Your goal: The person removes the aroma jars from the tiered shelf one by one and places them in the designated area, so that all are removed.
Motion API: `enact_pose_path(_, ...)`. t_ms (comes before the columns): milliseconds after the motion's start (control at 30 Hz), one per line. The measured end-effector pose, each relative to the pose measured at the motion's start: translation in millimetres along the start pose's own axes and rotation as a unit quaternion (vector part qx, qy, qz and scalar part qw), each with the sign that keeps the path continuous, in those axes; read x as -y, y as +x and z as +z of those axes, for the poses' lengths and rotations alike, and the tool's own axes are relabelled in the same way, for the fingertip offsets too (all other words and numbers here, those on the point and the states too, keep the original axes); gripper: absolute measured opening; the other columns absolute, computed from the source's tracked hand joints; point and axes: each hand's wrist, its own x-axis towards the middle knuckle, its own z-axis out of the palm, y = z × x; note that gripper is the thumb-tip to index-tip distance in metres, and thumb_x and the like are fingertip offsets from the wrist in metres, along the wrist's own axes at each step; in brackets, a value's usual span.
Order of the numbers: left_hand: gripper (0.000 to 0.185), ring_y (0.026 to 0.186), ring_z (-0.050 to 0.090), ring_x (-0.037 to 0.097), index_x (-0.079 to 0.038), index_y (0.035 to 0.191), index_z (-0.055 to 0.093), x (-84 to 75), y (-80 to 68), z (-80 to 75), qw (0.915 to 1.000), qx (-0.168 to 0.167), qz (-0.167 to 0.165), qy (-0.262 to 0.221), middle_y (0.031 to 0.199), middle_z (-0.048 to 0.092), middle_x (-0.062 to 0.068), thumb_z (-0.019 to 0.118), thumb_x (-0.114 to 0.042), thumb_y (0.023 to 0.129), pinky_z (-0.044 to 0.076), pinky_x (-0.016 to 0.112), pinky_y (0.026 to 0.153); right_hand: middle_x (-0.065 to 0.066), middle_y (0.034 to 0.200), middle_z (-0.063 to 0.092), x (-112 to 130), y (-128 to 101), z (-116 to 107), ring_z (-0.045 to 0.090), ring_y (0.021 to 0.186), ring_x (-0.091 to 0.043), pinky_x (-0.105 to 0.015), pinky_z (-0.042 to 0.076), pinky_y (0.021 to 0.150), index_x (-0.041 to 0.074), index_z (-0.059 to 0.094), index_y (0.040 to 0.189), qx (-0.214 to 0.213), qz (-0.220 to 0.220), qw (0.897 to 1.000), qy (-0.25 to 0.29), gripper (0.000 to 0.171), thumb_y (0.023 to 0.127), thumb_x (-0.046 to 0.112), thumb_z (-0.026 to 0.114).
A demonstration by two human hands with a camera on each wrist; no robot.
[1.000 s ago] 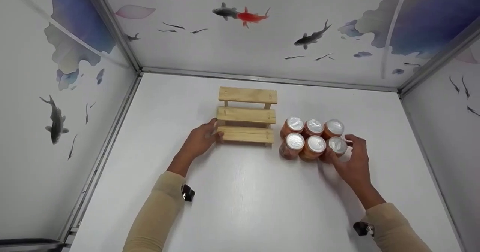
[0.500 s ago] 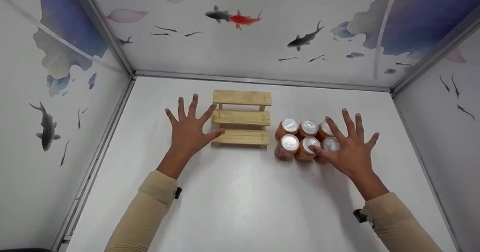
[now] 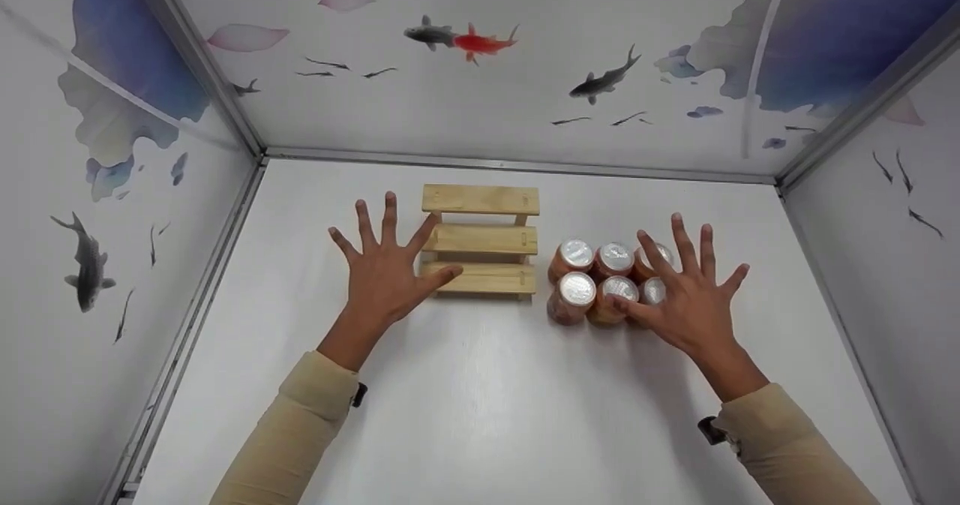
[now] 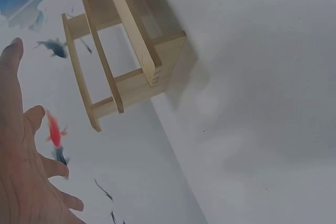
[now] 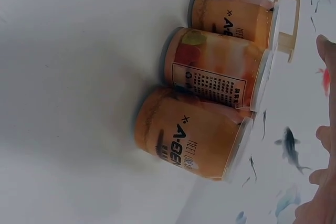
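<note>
My left hand [image 3: 382, 280] is spread wide beside a three-tier wooden step rack [image 3: 480, 238], its thumb and index finger overlapping the rack's left end in the head view. In the left wrist view the palm faces the rack [image 4: 115, 51] from a gap. To the right of the rack stand several orange jars [image 3: 574, 306] with silvery lids, in two rows. Over the right end of those rows hovers my right hand [image 3: 694, 302], fingers splayed, hiding parts of the lids. The right wrist view shows three upright jars [image 5: 210, 72] with printed labels, apart from the fingers.
A white tabletop [image 3: 480, 400] lies under everything. White wall panels [image 3: 360, 107] printed with fish and lotus shapes close off the back and both sides, with a metal strip [image 3: 510, 165] along the back edge.
The left hand has let go of the rack's left end and the right hand has left the right-hand jar. Both hands have lifted and spread their fingers. Rack and jars keep their arrangement.
</note>
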Motion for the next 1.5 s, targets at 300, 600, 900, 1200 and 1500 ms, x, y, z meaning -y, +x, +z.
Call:
enact_pose_path(300,0.095,0.155,-0.006,0.055,-0.053,0.158,0.02,-4.7,-3.5,0.2,1.0,0.0,0.002,-0.003,0.173,0.002,0.013,0.025,-0.1,0.076,-0.007,0.088,0.107,0.003,0.174,0.001,0,-3,0,-0.004,0.16,-0.037,-0.094,0.0,0.099,0.047,0.024,0.159,0.0,0.002,1.0,0.0,0.104,0.072,0.086,0.064)
enact_pose_path(600,0.093,0.155,-0.004,0.054,-0.054,0.157,0.016,-6.5,-9.0,8.2,1.0,0.005,-0.003,-0.004,0.173,0.003,0.012,0.028,-0.099,0.076,-0.004,0.089,0.107,0.003,0.174,0.002,0,-10,2,-0.005,0.16,-0.036,-0.094,0.0,0.099,0.046,0.024,0.159,0.007,0.005,1.0,0.012,0.103,0.073,0.086,0.065)
enact_pose_path(900,0.093,0.155,-0.003,0.054,-0.053,0.158,0.019,-2.5,-11.3,11.9,0.9999,0.008,-0.01,0.0,0.173,0.005,0.014,0.029,-0.099,0.077,-0.003,0.089,0.107,0.003,0.174,0.0,0,-12,-1,-0.006,0.16,-0.036,-0.093,-0.002,0.1,0.046,0.021,0.16,0.019,0.013,0.999,0.028,0.105,0.073,0.086,0.064)
enact_pose_path(1200,0.093,0.155,-0.004,0.054,-0.054,0.158,0.015,-4.9,-9.3,2.1,1.0,0.0,-0.007,-0.004,0.173,0.002,0.014,0.028,-0.099,0.077,-0.007,0.088,0.107,0.002,0.174,0.001,-2,-11,-5,-0.003,0.16,-0.037,-0.093,0.0,0.1,0.045,0.02,0.161,0.007,0.017,0.999,0.03,0.106,0.074,0.083,0.066)
enact_pose_path(1500,0.091,0.155,-0.002,0.054,-0.054,0.158,0.017,-5.0,-13.4,0.7,0.9999,-0.005,-0.013,-0.003,0.173,0.003,0.014,0.029,-0.097,0.079,-0.005,0.089,0.107,0.003,0.174,0.002,-4,-14,-5,0.0,0.16,-0.038,-0.093,0.0,0.101,0.044,0.021,0.161,0.01,0.019,0.999,0.027,0.105,0.074,0.082,0.066)
